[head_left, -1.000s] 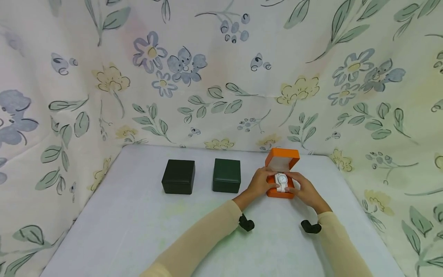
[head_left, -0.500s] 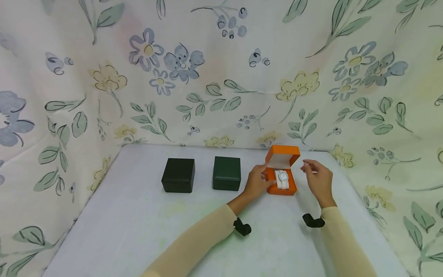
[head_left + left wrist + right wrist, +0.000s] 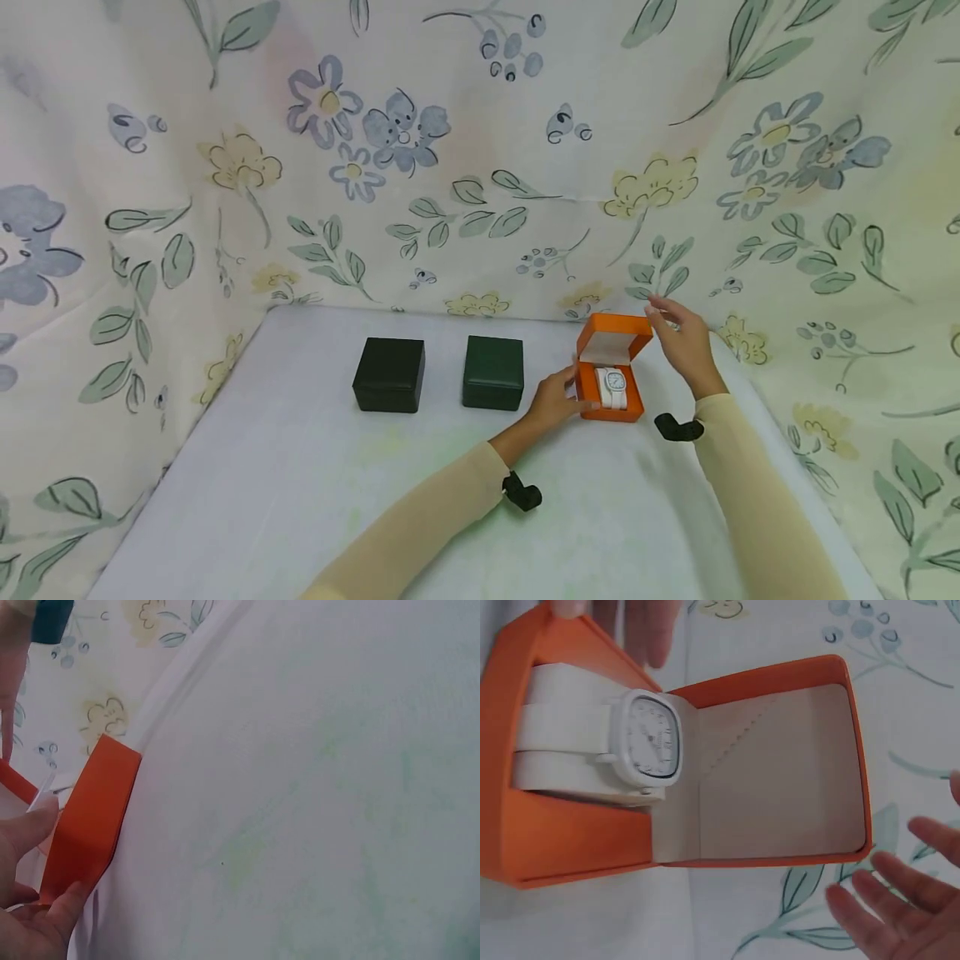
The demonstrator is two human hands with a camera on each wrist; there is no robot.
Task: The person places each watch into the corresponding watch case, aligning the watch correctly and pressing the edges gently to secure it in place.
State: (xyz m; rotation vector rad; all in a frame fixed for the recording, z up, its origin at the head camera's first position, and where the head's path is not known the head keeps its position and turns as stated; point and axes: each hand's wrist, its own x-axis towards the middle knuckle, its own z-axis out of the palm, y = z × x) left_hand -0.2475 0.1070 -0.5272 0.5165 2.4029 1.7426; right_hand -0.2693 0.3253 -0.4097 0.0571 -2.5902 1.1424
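An orange watch box stands on the table with its lid raised. Inside lies a white wristwatch with a square case, wrapped round a white cushion. My left hand grips the base of the box at its left side, thumb at the front rim and fingers behind. In the left wrist view, fingers of that hand press the orange wall. Beside the lid's right edge, my right hand is raised with fingers extended and nothing in it; in the right wrist view its fingers are spread near the lid.
To the left of the orange box stand a closed dark green box and a closed black box. A white cloth covers the table. Floral fabric hangs behind it and along the sides.
My right hand has let go of the watch, drawn back to the right, then risen beside the lid. The left hand stays on the box, its thumb now lower on the front rim.
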